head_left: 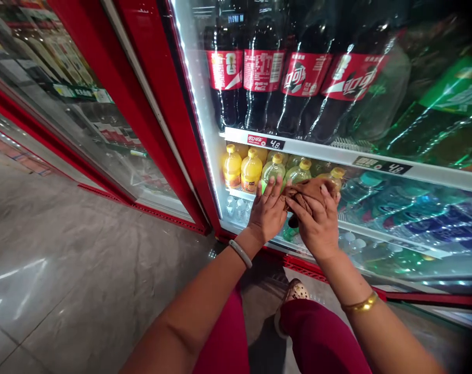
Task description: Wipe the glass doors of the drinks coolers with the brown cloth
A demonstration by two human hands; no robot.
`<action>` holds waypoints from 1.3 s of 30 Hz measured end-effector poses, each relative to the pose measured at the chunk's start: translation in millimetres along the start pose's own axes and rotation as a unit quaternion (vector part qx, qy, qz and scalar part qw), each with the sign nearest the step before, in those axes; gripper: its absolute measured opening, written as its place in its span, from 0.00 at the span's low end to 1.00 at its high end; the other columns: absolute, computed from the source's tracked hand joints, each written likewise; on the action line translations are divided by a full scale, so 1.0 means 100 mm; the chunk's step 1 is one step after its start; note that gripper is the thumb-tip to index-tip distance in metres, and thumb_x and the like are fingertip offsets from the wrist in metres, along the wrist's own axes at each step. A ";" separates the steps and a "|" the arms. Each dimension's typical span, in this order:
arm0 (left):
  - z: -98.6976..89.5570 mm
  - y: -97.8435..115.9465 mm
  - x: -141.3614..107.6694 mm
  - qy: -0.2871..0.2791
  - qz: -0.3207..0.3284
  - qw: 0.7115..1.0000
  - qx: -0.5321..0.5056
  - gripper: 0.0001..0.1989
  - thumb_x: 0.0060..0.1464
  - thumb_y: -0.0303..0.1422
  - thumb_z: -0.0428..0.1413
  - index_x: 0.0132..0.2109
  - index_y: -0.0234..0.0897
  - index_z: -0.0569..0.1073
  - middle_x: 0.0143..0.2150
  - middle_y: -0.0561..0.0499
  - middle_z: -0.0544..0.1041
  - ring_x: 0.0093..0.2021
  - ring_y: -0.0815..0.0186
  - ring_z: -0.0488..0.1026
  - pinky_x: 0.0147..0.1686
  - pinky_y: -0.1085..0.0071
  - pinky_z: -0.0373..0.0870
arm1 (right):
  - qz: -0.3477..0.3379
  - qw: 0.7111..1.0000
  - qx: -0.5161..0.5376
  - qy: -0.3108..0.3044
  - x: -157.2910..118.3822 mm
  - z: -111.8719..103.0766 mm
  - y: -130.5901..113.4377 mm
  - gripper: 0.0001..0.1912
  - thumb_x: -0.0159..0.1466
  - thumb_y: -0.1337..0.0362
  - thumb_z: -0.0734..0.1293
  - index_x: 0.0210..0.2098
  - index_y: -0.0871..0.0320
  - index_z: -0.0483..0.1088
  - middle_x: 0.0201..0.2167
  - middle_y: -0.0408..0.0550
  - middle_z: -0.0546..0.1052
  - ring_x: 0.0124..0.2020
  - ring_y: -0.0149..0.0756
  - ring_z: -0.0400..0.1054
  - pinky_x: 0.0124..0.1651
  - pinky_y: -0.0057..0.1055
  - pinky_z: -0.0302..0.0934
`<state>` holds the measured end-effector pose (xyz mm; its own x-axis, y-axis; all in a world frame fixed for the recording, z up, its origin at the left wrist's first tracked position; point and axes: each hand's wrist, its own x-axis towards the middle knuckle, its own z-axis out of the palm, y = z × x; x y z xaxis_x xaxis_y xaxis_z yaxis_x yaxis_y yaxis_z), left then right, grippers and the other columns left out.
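- Right hand [317, 228]: The right fingers [317, 209] are grasping a bunched brown cloth [314, 188], curling over its near side.
- Left hand [267, 214]: The left fingers [275, 192] are extending upward, spread and released. The inner edge of this hand is lying right beside the cloth; whether it is touching the cloth, one cannot tell.
- Cloth position: The cloth is sitting mainly under the right hand, in front of the lower part of a drinks cooler with a red frame [158, 88], and is covering part of the bottle row behind it.
- Upper shelf: Large dark bottles [262, 72] with red labels are standing upright in a row above a white shelf edge [322, 147], which is carrying price tags reading 4.8.
- Shelf below: Yellow bottles [232, 169] are standing at the left end, with pale green bottles [273, 169] following to their right.
- Right side: A large bottle with a green label [456, 85] is appearing tilted and blurred.
- Wrists: A pale bangle [240, 254] is encircling the left wrist; a gold bracelet [359, 303] is encircling the right.
- Below: A spotted shoe [297, 290] is resting on the grey floor [83, 291].
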<state>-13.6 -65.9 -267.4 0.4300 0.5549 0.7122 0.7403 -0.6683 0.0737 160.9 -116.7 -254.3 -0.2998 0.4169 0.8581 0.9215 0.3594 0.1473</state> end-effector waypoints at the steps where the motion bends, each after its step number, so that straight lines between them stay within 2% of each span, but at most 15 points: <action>1: 0.01 0.04 -0.01 -0.004 0.006 1.000 -0.004 0.36 0.67 0.30 0.51 0.77 0.30 0.52 0.79 0.37 0.54 0.80 0.49 0.47 0.77 0.44 0.48 | 0.001 1.000 -0.005 -0.007 -0.09 -0.05 0.06 0.26 0.68 0.73 0.66 0.60 0.41 0.74 0.53 0.46 0.75 0.73 0.50 0.56 0.77 0.61 0.51; 3: 0.03 0.12 -0.02 -0.014 0.023 1.000 -0.007 0.37 0.65 0.29 0.51 0.78 0.33 0.51 0.80 0.38 0.53 0.80 0.50 0.46 0.77 0.45 0.48 | 0.015 1.000 -0.018 0.006 -0.19 -0.18 0.20 0.26 0.67 0.73 0.67 0.59 0.41 0.75 0.51 0.47 0.75 0.73 0.52 0.58 0.76 0.61 0.51; 6: 0.06 0.26 0.00 -0.010 0.033 0.999 -0.015 0.39 0.64 0.28 0.51 0.79 0.35 0.49 0.80 0.41 0.53 0.81 0.51 0.44 0.78 0.44 0.44 | 0.066 0.995 -0.034 0.069 -0.11 -0.34 0.32 0.24 0.66 0.73 0.68 0.57 0.43 0.76 0.51 0.51 0.74 0.72 0.58 0.58 0.74 0.62 0.55; 10: 0.11 0.45 0.09 0.012 0.014 0.999 -0.051 0.44 0.64 0.27 0.50 0.80 0.36 0.39 0.81 0.42 0.48 0.81 0.51 0.39 0.78 0.39 0.36 | 0.099 0.990 -0.038 0.088 0.03 -0.29 0.23 0.22 0.67 0.72 0.69 0.57 0.45 0.75 0.54 0.51 0.72 0.73 0.58 0.55 0.74 0.62 0.54; 12: 0.14 0.53 0.13 0.018 0.000 0.998 -0.064 0.45 0.64 0.27 0.50 0.80 0.36 0.34 0.81 0.41 0.44 0.81 0.48 0.38 0.77 0.36 0.39 | 0.079 0.994 -0.029 0.071 -0.07 -0.24 0.21 0.22 0.67 0.72 0.69 0.57 0.46 0.74 0.53 0.50 0.72 0.74 0.55 0.54 0.75 0.60 0.55; 14: 0.15 0.60 0.15 0.018 -0.014 0.998 -0.065 0.46 0.64 0.27 0.51 0.80 0.36 0.33 0.82 0.39 0.41 0.81 0.45 0.39 0.76 0.34 0.45 | 0.060 0.997 -0.020 0.050 -0.25 -0.25 0.27 0.23 0.67 0.73 0.69 0.58 0.47 0.74 0.52 0.49 0.73 0.74 0.52 0.55 0.75 0.58 0.57; 17: 0.17 0.71 0.18 0.003 -0.017 0.999 -0.047 0.46 0.63 0.25 0.52 0.80 0.35 0.35 0.81 0.36 0.42 0.80 0.43 0.41 0.75 0.36 0.51 | 0.082 0.995 -0.032 0.054 -0.45 -0.41 0.47 0.24 0.66 0.74 0.69 0.58 0.46 0.73 0.52 0.48 0.72 0.71 0.51 0.60 0.74 0.61 0.56; 21: 0.23 0.93 0.24 -0.002 0.005 0.999 -0.054 0.47 0.63 0.25 0.52 0.80 0.37 0.34 0.81 0.40 0.44 0.81 0.45 0.41 0.76 0.40 0.52 | 0.143 0.981 -0.063 0.113 -0.32 -0.65 0.65 0.25 0.65 0.74 0.69 0.59 0.47 0.73 0.57 0.52 0.68 0.69 0.54 0.61 0.75 0.63 0.53; 24: 0.29 1.10 0.29 0.006 -0.006 0.997 -0.080 0.48 0.63 0.25 0.52 0.80 0.38 0.33 0.82 0.42 0.42 0.81 0.45 0.38 0.76 0.39 0.53 | 0.162 0.980 -0.043 0.105 -0.21 -0.65 0.59 0.25 0.66 0.72 0.69 0.60 0.47 0.71 0.59 0.52 0.67 0.71 0.56 0.60 0.75 0.65 0.52; 28: 0.28 1.23 0.30 0.005 -0.001 0.996 -0.086 0.47 0.63 0.26 0.53 0.80 0.38 0.34 0.81 0.41 0.45 0.80 0.45 0.46 0.75 0.40 0.55 | 0.156 0.985 -0.020 0.065 -0.43 -0.60 0.54 0.26 0.67 0.71 0.67 0.62 0.42 0.69 0.58 0.49 0.70 0.72 0.54 0.58 0.73 0.67 0.55; 31: 0.19 1.21 0.38 0.000 0.033 0.997 -0.070 0.47 0.62 0.27 0.54 0.80 0.38 0.38 0.80 0.40 0.51 0.79 0.47 0.51 0.76 0.41 0.54 | 0.167 0.983 -0.018 0.081 -0.56 -0.69 0.74 0.29 0.66 0.72 0.67 0.63 0.40 0.68 0.58 0.48 0.69 0.69 0.52 0.62 0.74 0.69 0.54; 33: 0.10 1.17 0.52 0.014 0.057 0.997 -0.058 0.46 0.62 0.27 0.53 0.80 0.37 0.39 0.79 0.40 0.52 0.79 0.47 0.50 0.76 0.40 0.53 | 0.173 0.976 -0.035 0.126 -0.44 -0.82 0.93 0.31 0.64 0.71 0.68 0.64 0.40 0.68 0.60 0.50 0.68 0.69 0.55 0.63 0.74 0.69 0.51; 35: 0.00 1.14 0.70 0.039 0.069 0.996 -0.046 0.45 0.64 0.28 0.52 0.80 0.36 0.39 0.80 0.39 0.51 0.80 0.47 0.47 0.76 0.39 0.50 | 0.175 0.969 -0.049 0.165 -0.15 -0.96 1.06 0.33 0.63 0.72 0.69 0.64 0.42 0.69 0.63 0.53 0.66 0.71 0.61 0.59 0.75 0.68 0.48; 37: -0.08 1.15 0.89 0.055 0.065 0.996 -0.036 0.44 0.64 0.29 0.52 0.80 0.35 0.39 0.80 0.40 0.48 0.80 0.47 0.44 0.76 0.38 0.49 | 0.178 0.967 -0.051 0.175 0.18 -1.03 1.08 0.32 0.63 0.72 0.68 0.64 0.44 0.70 0.65 0.55 0.65 0.75 0.64 0.52 0.76 0.68 0.46; 39: -0.13 1.19 1.00 0.056 0.048 0.997 -0.025 0.45 0.63 0.29 0.53 0.80 0.35 0.39 0.81 0.40 0.46 0.81 0.46 0.42 0.76 0.38 0.50 | 0.164 0.972 -0.038 0.165 0.40 -1.02 1.01 0.29 0.64 0.72 0.67 0.63 0.45 0.70 0.64 0.53 0.66 0.76 0.63 0.49 0.75 0.69 0.48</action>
<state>110.4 -96.1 -177.9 0.4348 0.4310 0.7907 0.6705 -0.7411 0.0352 266.7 -148.9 -154.9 0.0972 0.2034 0.9743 0.9734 0.1846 -0.1356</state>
